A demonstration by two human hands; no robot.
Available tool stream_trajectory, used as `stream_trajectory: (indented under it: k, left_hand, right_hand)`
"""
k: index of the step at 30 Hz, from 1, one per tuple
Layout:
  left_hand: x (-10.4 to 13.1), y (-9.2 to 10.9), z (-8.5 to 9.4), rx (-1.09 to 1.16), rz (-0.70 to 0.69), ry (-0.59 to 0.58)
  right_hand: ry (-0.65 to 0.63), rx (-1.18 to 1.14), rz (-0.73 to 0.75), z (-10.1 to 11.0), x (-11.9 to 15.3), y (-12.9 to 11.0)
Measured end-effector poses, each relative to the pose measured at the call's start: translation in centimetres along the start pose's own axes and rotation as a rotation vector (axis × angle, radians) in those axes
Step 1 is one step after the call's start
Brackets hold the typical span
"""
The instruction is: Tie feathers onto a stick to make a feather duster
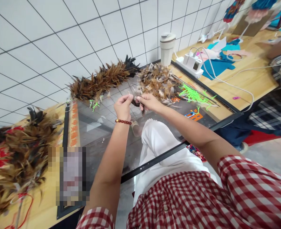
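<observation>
Pinches dark feathers (pixel 143 111) in right hand (pixel 149 101) above glass panel (pixel 95 136); presses thumb and fingertip of left hand (pixel 122 107) together, cannot tell on what. Has loose feather pile (pixel 157 82) just beyond, brown garland (pixel 102 80) and lidded cup (pixel 167 51) near wall (pixel 83 38).

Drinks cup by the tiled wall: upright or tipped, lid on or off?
Upright, lid on: the cup stands with its lid uppermost, covering the top. Whether any sip opening is shut, I cannot tell.
</observation>
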State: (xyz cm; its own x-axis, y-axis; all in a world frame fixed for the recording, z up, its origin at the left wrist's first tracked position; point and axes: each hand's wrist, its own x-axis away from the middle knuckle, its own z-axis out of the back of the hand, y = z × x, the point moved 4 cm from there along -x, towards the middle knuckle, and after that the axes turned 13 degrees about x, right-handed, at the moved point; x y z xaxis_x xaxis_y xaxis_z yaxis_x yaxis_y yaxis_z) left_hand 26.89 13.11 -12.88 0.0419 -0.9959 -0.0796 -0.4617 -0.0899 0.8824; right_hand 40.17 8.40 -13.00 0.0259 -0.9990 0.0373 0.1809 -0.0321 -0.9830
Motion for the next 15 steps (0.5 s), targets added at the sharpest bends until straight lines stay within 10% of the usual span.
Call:
stream_trajectory:
  k: [8, 15]
  left_hand:
    - [0.6, 0.3, -0.8, -0.048, 0.300, -0.247]
    - [-0.1, 0.6, 0.5, 0.107, 0.295, -0.034]
  right_hand:
    - [-0.073, 0.081, 0.034, -0.8, 0.1, 0.6]
    - [-0.174, 0.070, 0.068, -1.2, 0.5, 1.2]
